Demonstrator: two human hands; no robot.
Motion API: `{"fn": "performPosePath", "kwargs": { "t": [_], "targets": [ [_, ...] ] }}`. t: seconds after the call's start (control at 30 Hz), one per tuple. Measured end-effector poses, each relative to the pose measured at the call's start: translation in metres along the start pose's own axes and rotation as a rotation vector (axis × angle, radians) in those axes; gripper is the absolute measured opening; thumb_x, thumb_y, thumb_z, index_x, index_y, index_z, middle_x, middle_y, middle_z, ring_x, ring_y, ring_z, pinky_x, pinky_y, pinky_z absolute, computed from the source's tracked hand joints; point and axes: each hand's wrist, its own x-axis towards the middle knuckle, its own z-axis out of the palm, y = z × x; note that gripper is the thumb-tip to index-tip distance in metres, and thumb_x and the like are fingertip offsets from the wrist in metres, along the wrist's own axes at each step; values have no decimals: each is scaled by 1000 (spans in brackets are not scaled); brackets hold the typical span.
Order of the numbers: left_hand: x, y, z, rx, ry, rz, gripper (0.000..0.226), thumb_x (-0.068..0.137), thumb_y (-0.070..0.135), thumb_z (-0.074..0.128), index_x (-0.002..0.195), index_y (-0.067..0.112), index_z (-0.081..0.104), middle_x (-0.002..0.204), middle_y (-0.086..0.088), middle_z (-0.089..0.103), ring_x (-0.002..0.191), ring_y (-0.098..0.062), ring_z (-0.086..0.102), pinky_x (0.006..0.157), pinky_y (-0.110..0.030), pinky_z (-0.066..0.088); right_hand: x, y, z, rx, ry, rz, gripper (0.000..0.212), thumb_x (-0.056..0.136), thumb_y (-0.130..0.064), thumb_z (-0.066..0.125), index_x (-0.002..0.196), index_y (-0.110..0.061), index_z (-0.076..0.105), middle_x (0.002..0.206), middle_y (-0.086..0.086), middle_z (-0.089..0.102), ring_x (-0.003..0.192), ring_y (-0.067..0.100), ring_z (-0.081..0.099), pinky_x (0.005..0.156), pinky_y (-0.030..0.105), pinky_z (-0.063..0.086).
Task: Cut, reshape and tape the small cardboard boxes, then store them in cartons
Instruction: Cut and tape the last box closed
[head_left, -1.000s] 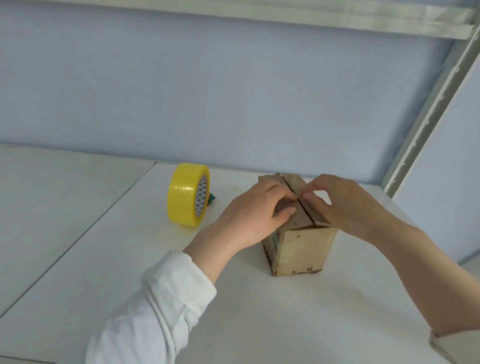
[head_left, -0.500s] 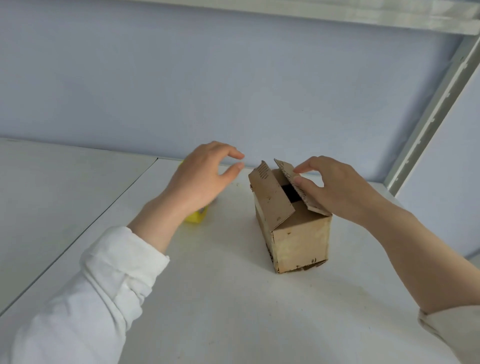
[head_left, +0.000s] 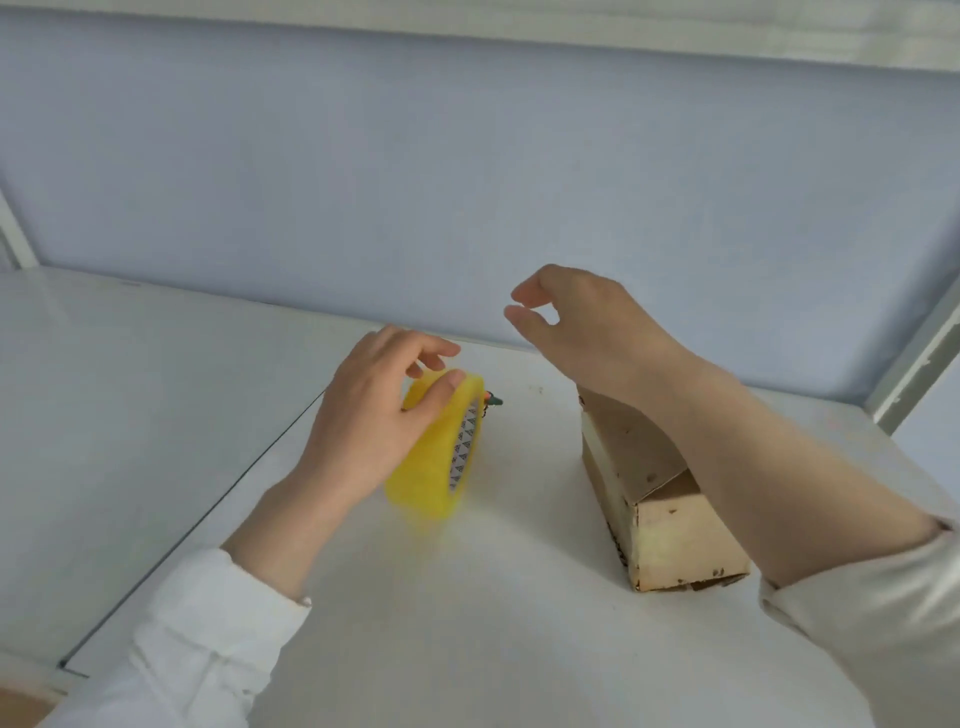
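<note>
The left hand (head_left: 369, 415) curls around the yellow tape roll (head_left: 436, 467), left of the cardboard box (head_left: 675, 535) on the table (head_left: 467, 623). The right hand (head_left: 587, 327) hovers above the box, fingers loose, holding nothing. The roll's core shows a triangle pattern.

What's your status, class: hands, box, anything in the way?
Left hand grips tape roll. Right hand open, empty, above box. Box on table, flap up. Right forearm crosses over box.

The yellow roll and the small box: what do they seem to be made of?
The yellow roll looks like translucent plastic adhesive tape, wound on a core with a printed triangle pattern, probably paper. The small box looks like matte brown cardboard: dull surface, folded flap, dark scuffs.
</note>
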Motion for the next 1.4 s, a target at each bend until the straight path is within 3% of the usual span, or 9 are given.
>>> {"fn": "performPosePath", "kwargs": {
  "t": [0.1, 0.27, 0.4, 0.53, 0.7, 0.83, 1.07, 1.23, 1.4],
  "targets": [
    [-12, -2, -5, -145, 0, -306, 26, 83, 33, 62, 106, 27, 52, 108, 14, 50, 95, -3, 50, 76, -18, 37, 11, -10, 13, -2, -173, 67, 47, 97, -42, 42, 135, -15, 43, 137, 1, 48, 125, 18, 43, 93, 24, 32],
    [-33, -1, -23, -603, -154, -633, 54, 80, 28, 67, 127, 29, 42, 127, 13, 47, 114, -4, 49, 83, -14, 40, 12, -18, 32, -33, -417, 150, 58, 95, -47, 41, 130, 0, 48, 132, 12, 52, 112, 26, 54, 99, 34, 39],
    [-37, 6, -31, -686, -266, -748, 61, 62, 39, 58, 122, 29, 55, 121, 9, 59, 110, -11, 57, 97, -32, 44, 9, -23, 44, 286, -415, 109, 32, 91, -30, 58, 111, -5, 61, 102, 11, 65, 92, 20, 64, 83, 32, 56],
    [-30, 11, -30, -612, -175, -713, 10, 84, 30, 64, 93, 25, 65, 96, 5, 68, 95, -14, 63, 96, -38, 47, 2, -33, 40, 566, -343, 94, 13, 81, -19, 71, 87, -12, 62, 95, 14, 69, 84, 23, 68, 77, 25, 57],
    [-29, 13, -26, -627, -104, -700, 13, 81, 32, 68, 81, 19, 67, 80, 4, 68, 77, -13, 63, 81, -32, 48, -15, -36, 54, 617, -114, 120, 15, 83, -20, 69, 77, -19, 56, 95, 11, 68, 83, 27, 69, 84, 41, 54],
    [-28, 18, -17, -587, 10, -677, 19, 82, 29, 68, 70, 16, 61, 80, 2, 68, 75, -13, 60, 76, -32, 46, -28, -36, 63, 455, 124, 37, 17, 86, -22, 66, 77, -23, 51, 87, 3, 65, 75, 9, 57, 60, 11, 40],
    [-29, 49, -14, -495, 155, -447, 21, 86, 27, 64, 68, 20, 57, 86, 3, 69, 98, -16, 60, 84, -29, 46, -40, -39, 54, 627, 388, 101, 14, 88, -23, 63, 87, -21, 50, 82, -25, 52, 76, -5, 52, 64, 3, 39],
    [-6, 94, -28, -476, 226, -213, 20, 87, 31, 62, 69, 29, 53, 80, 14, 65, 91, -16, 60, 81, -27, 46, -54, -39, 3, 950, 469, 234, 11, 86, -28, 65, 86, -24, 55, 83, -8, 67, 83, 11, 67, 77, 28, 53],
    [5, 139, -26, -471, 144, -41, 18, 88, 30, 62, 72, 26, 54, 81, 15, 66, 87, 1, 59, 78, -5, 38, -79, -20, -35, 1298, 503, 363, 15, 87, -23, 65, 96, -12, 61, 77, 4, 72, 83, 22, 70, 86, 47, 54]
  ]
}}
